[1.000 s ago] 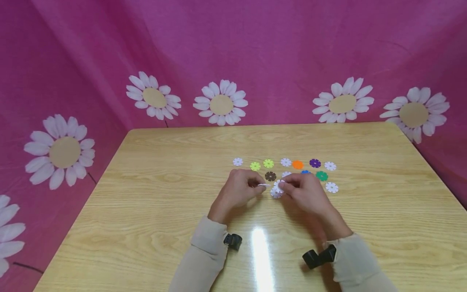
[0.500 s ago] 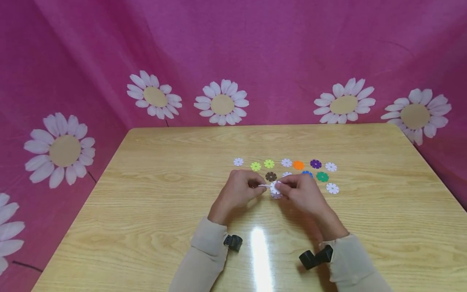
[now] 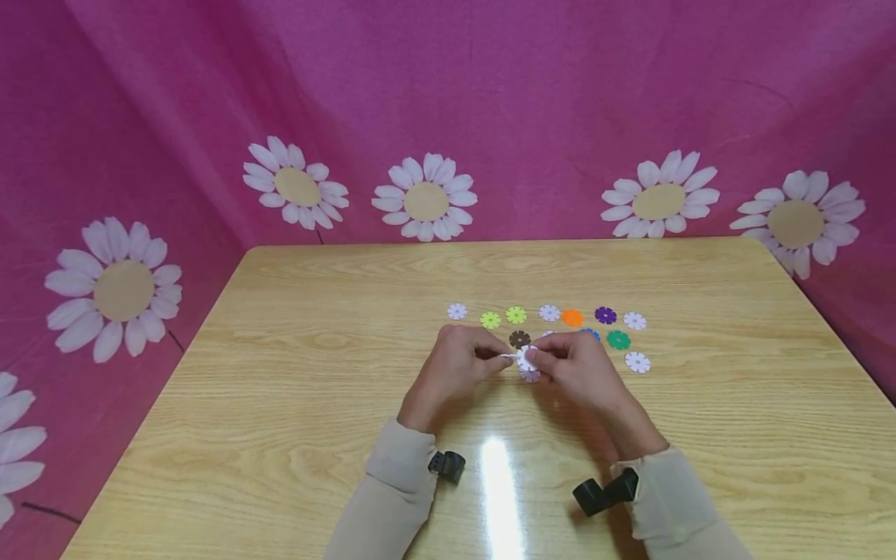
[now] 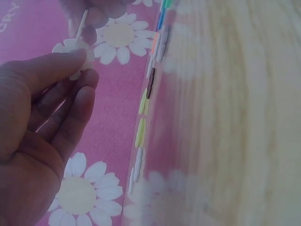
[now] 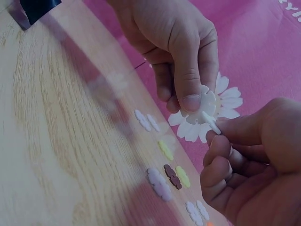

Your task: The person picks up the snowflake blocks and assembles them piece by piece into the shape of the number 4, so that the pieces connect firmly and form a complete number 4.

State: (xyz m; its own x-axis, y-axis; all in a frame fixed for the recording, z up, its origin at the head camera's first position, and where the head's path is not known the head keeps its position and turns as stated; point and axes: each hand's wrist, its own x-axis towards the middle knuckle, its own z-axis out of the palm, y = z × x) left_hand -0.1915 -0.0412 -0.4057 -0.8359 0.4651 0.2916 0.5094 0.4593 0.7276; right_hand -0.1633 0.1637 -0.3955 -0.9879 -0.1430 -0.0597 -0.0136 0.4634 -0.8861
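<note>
My left hand [image 3: 458, 365] pinches a white notched plastic disc [image 5: 207, 101] between thumb and fingers; it appears edge-on in the head view. With thumb and forefinger, my right hand [image 3: 588, 372] holds a second white notched disc [image 3: 525, 358], its face toward the head camera. The two discs meet at their rims, at right angles to each other, as the right wrist view shows. How deep one sits in the other's notch I cannot tell. Below them on the table lies a pale lilac disc [image 3: 530, 376], partly covered by the right hand's disc.
Beyond my hands, several notched discs lie flat on the wooden table [image 3: 294, 358]: yellow-green [image 3: 516, 315], orange [image 3: 572, 317], purple [image 3: 605, 315], brown [image 3: 519, 339], green [image 3: 619, 340], blue and pale ones. A pink curtain [image 3: 532, 93] with daisies surrounds the table's back and sides.
My right hand has moved slightly left, bringing its white disc from a small gap up against the left hand's disc. The left hand has stayed nearly in place.
</note>
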